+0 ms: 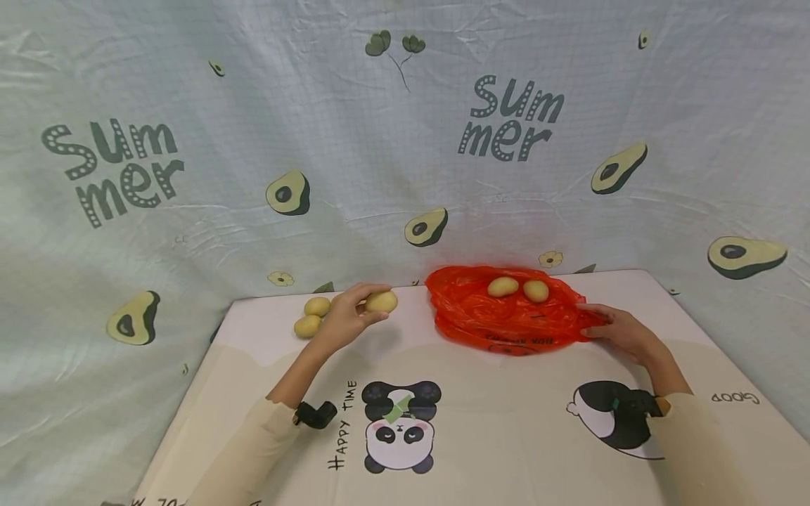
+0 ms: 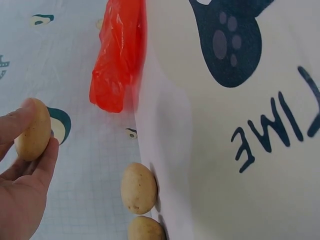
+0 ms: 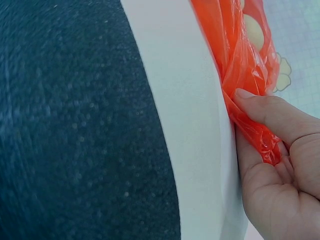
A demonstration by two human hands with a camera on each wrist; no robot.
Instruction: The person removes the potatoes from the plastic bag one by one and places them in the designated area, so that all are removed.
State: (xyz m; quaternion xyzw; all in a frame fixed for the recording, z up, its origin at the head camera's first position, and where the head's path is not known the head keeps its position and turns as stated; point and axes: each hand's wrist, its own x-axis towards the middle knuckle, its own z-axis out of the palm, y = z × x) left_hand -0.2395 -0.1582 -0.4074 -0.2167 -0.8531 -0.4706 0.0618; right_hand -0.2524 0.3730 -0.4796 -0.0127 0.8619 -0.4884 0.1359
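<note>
My left hand (image 1: 349, 315) grips a potato (image 1: 382, 302) above the table, between the loose potatoes and a red plastic bag (image 1: 462, 309). In the left wrist view, thumb and fingers clasp that potato (image 2: 36, 131) from both sides. The bag lies spread at the back of the table, with one potato (image 1: 503, 287) and another potato (image 1: 536, 291) showing on its red film. At the bag's right end my right hand (image 1: 623, 334) pinches its gathered edge, thumb on top, as the right wrist view of the crumpled bag (image 3: 250, 75) shows.
Loose potatoes (image 1: 308, 326) sit at the table's back left, one partly hidden behind my left hand. A pale cloth with a panda print (image 1: 400, 439) covers the table (image 1: 493, 422). Behind it hangs a curtain (image 1: 354, 140) printed with avocados.
</note>
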